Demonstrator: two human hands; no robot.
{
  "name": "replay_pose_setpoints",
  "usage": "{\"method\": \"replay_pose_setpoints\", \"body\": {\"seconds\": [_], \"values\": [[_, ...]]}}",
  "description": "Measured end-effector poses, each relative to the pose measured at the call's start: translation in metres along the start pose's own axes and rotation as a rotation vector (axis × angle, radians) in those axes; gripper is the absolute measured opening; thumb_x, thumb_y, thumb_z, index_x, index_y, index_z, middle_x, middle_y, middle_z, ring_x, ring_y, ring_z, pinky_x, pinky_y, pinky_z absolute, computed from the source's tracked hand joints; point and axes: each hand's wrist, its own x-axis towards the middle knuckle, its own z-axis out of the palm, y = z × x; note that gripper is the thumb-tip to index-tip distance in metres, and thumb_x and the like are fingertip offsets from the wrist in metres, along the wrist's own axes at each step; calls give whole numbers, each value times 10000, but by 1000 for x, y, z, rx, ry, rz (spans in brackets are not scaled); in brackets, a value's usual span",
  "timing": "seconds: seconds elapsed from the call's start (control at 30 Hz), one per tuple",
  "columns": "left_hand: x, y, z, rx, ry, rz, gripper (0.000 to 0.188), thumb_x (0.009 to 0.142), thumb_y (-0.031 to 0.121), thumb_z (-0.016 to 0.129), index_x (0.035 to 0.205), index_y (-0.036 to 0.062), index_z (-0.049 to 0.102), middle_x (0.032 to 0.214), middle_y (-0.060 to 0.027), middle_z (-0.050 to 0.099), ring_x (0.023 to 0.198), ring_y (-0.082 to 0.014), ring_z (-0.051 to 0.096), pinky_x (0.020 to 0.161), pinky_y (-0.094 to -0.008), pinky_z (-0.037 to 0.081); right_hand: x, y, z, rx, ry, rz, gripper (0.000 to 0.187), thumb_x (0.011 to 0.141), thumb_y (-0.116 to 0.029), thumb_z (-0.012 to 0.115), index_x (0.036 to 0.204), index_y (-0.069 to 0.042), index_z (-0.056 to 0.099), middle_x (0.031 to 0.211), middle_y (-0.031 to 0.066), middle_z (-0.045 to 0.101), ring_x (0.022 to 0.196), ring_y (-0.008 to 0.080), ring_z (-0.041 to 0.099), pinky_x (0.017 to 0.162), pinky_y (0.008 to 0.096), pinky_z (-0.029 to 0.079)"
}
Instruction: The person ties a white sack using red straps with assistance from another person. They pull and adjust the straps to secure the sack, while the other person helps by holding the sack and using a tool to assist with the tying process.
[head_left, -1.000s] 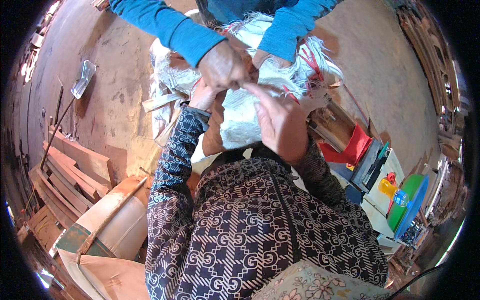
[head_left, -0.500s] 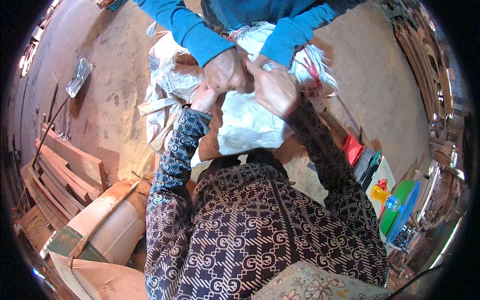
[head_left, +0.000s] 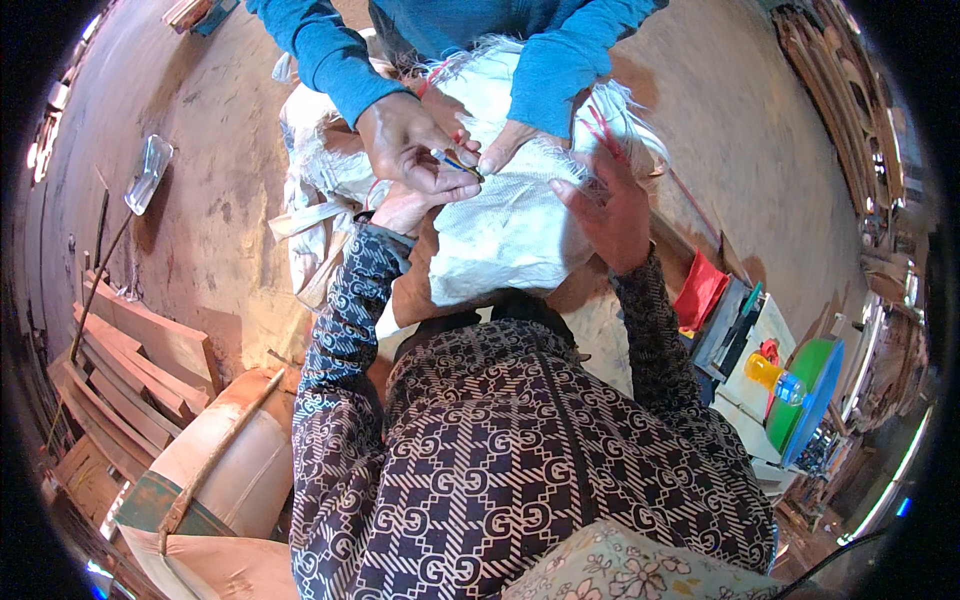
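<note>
My left hand (head_left: 400,210) is at the left part of a white woven sack (head_left: 505,245). It meets a co-worker's hand (head_left: 405,140), which partly covers its fingers; they look closed, but what they hold is hidden. Between that co-worker's fingers is a small slim blue-and-yellow thing (head_left: 457,162), too small to name. The co-worker's other hand (head_left: 508,145) rests on the sack, its thumb close to the slim thing. To the right, my right hand (head_left: 615,215) is open, fingers apart, over the sack's frayed edge beside red string (head_left: 605,135).
Curved wooden boards (head_left: 140,360) lie at left, near a filled sack (head_left: 235,465) with a stick on it. At right are a red cloth piece (head_left: 702,292), a yellow-and-clear bottle (head_left: 775,378) and a green-and-blue round thing (head_left: 805,390). Long planks (head_left: 840,110) stand at far right.
My right hand has drawn back to the right from the co-worker's hands and opened. The co-worker's hands have turned and moved apart, showing the slim thing. My left hand has stayed nearly in place.
</note>
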Motion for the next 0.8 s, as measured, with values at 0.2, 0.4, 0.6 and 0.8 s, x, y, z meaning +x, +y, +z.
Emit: {"method": "replay_pose_setpoints", "body": {"seconds": [0.2,0.4,0.6,0.8], "values": [[-16,-8,-16,-107,95,-130,274,834,-20,698,1098,-56,635,1118,-144,665,1085,-231,626,970,-332,506,-27,12,9,-37,-91,35,210,822,-208,707,935,-42,645,902,179,640,858,370,624,779,446,511],[-14,-12,-14,59,236,-129,226,864,-21,652,1084,-69,639,1106,-163,672,1067,-252,642,956,-344,510,-33,19,10,35,-45,61,171,788,-120,691,923,-23,650,899,174,647,886,364,631,809,441,518],[-6,-29,-33,-58,228,-54,327,835,59,721,1139,20,605,1029,-62,657,965,-166,642,880,-282,508,-28,17,8,60,-78,82,174,757,-74,663,919,-12,656,943,184,658,907,369,639,814,440,527],[-4,-20,-27,-49,65,100,520,831,156,767,1268,-7,538,1220,-101,620,1090,-187,612,928,-323,504,-28,14,9,39,-88,77,215,742,-53,639,950,-2,662,976,199,663,920,378,649,830,425,533]]}}
